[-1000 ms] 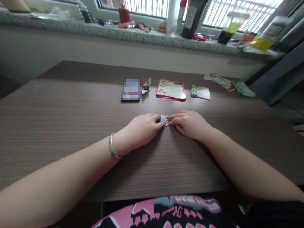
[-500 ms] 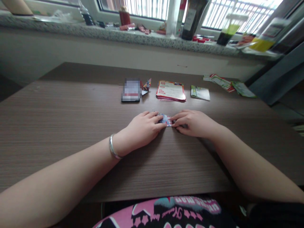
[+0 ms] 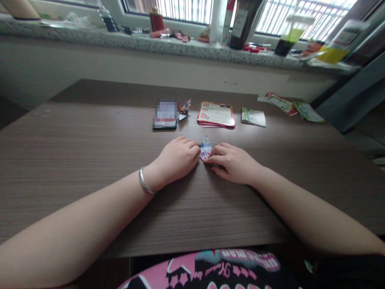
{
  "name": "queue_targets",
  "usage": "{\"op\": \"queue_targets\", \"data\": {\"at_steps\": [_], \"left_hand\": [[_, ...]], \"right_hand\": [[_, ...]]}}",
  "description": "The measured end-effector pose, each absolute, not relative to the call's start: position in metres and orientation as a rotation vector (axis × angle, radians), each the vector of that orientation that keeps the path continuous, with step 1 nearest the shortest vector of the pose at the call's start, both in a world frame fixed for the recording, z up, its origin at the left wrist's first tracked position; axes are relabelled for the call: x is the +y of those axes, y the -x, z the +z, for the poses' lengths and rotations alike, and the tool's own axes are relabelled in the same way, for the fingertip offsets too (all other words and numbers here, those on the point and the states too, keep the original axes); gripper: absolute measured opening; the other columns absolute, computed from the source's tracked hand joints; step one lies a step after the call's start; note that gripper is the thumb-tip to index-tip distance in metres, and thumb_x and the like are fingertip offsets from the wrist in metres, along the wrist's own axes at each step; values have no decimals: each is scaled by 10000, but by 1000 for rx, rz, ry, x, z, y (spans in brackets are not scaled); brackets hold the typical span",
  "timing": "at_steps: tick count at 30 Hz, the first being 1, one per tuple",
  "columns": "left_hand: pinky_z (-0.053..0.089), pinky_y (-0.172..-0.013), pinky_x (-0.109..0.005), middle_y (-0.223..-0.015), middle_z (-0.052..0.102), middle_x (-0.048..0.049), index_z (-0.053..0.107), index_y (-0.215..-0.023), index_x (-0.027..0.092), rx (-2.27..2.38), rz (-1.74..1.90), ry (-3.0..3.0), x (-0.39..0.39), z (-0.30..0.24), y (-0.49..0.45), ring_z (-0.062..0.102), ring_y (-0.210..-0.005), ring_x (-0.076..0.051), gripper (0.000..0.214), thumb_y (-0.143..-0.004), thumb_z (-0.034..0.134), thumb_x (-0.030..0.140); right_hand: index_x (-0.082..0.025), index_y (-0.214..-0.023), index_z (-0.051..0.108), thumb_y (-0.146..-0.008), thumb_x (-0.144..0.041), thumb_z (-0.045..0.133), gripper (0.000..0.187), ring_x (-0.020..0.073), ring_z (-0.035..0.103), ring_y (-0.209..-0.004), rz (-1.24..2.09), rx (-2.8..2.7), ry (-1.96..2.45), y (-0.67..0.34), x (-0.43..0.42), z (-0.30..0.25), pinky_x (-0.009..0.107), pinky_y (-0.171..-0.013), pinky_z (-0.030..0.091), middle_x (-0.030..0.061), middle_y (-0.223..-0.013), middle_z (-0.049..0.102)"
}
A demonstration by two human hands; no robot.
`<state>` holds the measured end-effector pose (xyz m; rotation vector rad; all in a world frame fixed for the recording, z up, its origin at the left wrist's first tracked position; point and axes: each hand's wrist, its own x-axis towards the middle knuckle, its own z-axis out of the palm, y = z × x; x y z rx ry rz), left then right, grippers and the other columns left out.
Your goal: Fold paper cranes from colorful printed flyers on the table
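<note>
A small folded piece of printed paper (image 3: 205,148), blue, white and red, stands up between my two hands on the brown wooden table (image 3: 90,136). My left hand (image 3: 177,158), with a silver bracelet on its wrist, pinches the paper's left side with curled fingers. My right hand (image 3: 233,162) pinches its right side, fingers pressed together against the table. The lower part of the paper is hidden by my fingertips.
Behind my hands lie a dark phone (image 3: 165,114), a small folded paper figure (image 3: 185,108), a stack of red-and-white leaflets (image 3: 216,115), a green leaflet (image 3: 253,117) and more leaflets (image 3: 290,106) at the far right. A stone windowsill (image 3: 168,44) holds bottles and clutter.
The folded paper lay flat and wide between my fingers; now it is pushed together and stands up as a narrow point. Both hands moved slightly closer together.
</note>
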<state>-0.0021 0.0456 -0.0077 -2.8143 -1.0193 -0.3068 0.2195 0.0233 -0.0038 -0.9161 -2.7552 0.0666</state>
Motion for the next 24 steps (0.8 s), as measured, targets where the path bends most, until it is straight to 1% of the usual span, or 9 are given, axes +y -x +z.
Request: {"op": "queue_targets", "data": {"at_steps": [2, 4, 6, 9, 11, 14, 17, 20, 24], "left_hand": [[490, -911, -408, -1030, 696, -116, 671, -992, 126, -1123, -352, 2831, 50, -8, 2, 642, -980, -256, 272, -948, 466, 298], [501, -881, -384, -996, 678, -109, 653, -967, 132, -1229, -405, 2860, 52, -9, 2, 628, -960, -247, 243, -924, 509, 323], [498, -893, -379, -1012, 656, -107, 633, -964, 136, -1328, -466, 2890, 53, -11, 3, 607, -983, -244, 223, -902, 544, 331], [475, -952, -407, -1088, 633, -108, 610, -1029, 147, -1445, -557, 2892, 52, -14, 4, 576, -1054, -251, 248, -889, 565, 347], [460, -982, -426, -1145, 621, -104, 604, -1084, 162, -1471, -579, 2899, 53, -16, 5, 563, -1092, -255, 287, -888, 569, 368], [449, -1000, -426, -1190, 613, -108, 618, -1109, 164, -1473, -564, 2925, 55, -17, 6, 559, -1119, -261, 333, -880, 581, 403], [449, -994, -418, -1191, 613, -110, 621, -1121, 160, -1467, -559, 2917, 55, -17, 5, 561, -1117, -263, 355, -886, 566, 421], [443, -983, -432, -1175, 614, -111, 615, -1140, 165, -1465, -558, 2874, 52, -15, 3, 564, -1102, -268, 364, -901, 531, 427], [444, -976, -424, -1156, 619, -107, 612, -1132, 162, -1468, -581, 2895, 49, -13, 0, 567, -1087, -260, 344, -899, 534, 403]], "right_hand": [[-200, -1088, 703, -873, -225, 572, 254, 239, 564, -960, 100, -2733, 895, -220, 24, -7, 397, -869, 491, 97, -1053, 667], [-207, -1090, 705, -875, -212, 568, 255, 231, 570, -972, 140, -2716, 880, -220, 25, -8, 390, -878, 489, 92, -1048, 671], [-212, -1098, 706, -880, -199, 557, 265, 227, 576, -990, 165, -2707, 871, -221, 24, -7, 381, -884, 488, 88, -1058, 677], [-221, -1085, 711, -903, -206, 528, 259, 219, 591, -993, 205, -2682, 883, -220, 23, -8, 372, -886, 486, 79, -1065, 689], [-228, -1020, 721, -914, -239, 532, 218, 211, 606, -975, 248, -2597, 967, -219, 24, -10, 368, -879, 486, 69, -1046, 697], [-224, -885, 714, -898, -328, 586, 166, 211, 612, -955, 287, -2393, 1191, -217, 27, -16, 372, -870, 481, 67, -1002, 687], [-212, -825, 672, -859, -422, 636, 215, 226, 599, -935, 308, -2308, 1337, -215, 31, -19, 379, -852, 474, 71, -934, 662], [-204, -863, 634, -843, -470, 641, 267, 245, 585, -951, 279, -2285, 1417, -213, 35, -21, 392, -850, 469, 80, -937, 648], [-195, -967, 635, -803, -469, 684, 323, 280, 571, -1026, 216, -2276, 1465, -213, 39, -23, 434, -894, 463, 103, -1039, 643]]}}
